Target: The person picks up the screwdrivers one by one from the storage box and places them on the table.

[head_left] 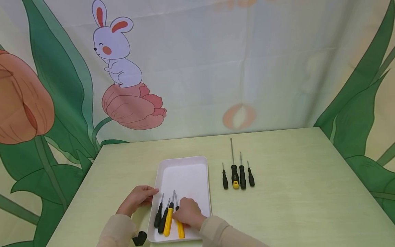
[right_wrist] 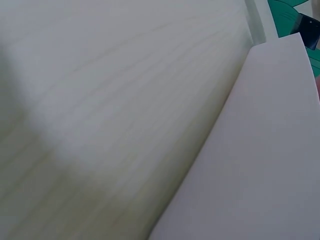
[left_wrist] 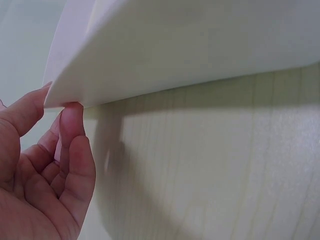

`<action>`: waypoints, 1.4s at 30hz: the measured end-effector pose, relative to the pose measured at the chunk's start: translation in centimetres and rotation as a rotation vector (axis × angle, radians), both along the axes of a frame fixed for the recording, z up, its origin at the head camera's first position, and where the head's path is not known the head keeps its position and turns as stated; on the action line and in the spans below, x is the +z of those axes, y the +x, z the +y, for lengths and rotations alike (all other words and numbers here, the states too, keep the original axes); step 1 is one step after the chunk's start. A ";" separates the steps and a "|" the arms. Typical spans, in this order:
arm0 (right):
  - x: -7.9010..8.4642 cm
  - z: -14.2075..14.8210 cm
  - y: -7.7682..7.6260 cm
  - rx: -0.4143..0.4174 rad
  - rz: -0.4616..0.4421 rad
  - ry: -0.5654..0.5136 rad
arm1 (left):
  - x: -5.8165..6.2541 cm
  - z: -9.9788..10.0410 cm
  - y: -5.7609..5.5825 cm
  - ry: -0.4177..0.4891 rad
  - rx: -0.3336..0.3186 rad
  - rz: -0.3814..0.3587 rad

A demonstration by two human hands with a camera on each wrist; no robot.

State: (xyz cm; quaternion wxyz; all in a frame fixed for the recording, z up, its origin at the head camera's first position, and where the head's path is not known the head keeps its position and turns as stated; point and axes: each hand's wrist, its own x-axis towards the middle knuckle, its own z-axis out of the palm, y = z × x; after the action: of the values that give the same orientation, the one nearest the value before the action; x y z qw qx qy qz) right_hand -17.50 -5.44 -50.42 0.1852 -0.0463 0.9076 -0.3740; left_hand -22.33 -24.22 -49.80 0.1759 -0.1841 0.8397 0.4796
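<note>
Yellow screwdriver (head_left: 180, 231) in right hand (head_left: 189, 212), left (head_left: 139, 198) pinching tray (head_left: 185, 176)

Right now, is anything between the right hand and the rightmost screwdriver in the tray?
Nothing visible is: the right hand covers part of the rightmost screwdriver, and the other three screwdrivers in the tray lie left of it.

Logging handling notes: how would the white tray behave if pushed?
The white tray is probably light and stiff, its thin walls holding their shape. Shallow and broad-based, it would likely slide across the table rather than tip. Its smooth floor might let the screwdrivers inside slide.
</note>
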 end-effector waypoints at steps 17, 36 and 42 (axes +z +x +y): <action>-0.2 0.5 -0.1 -0.051 -0.093 -0.052 | -0.1 0.0 0.0 -0.024 -0.007 -0.011; 1.0 1.4 0.4 -0.126 -0.232 -0.242 | 0.0 0.0 0.0 -0.024 -0.008 -0.009; 0.9 1.4 0.5 -0.156 -0.270 -0.309 | 0.0 0.0 -0.1 -0.034 -0.006 -0.020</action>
State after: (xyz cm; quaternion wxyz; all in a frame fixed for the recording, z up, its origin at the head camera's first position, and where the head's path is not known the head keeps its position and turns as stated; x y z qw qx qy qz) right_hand -17.01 -4.00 -49.50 0.2661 0.0465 0.8074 -0.5246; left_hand -22.48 -24.25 -49.84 0.1827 -0.1895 0.8465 0.4629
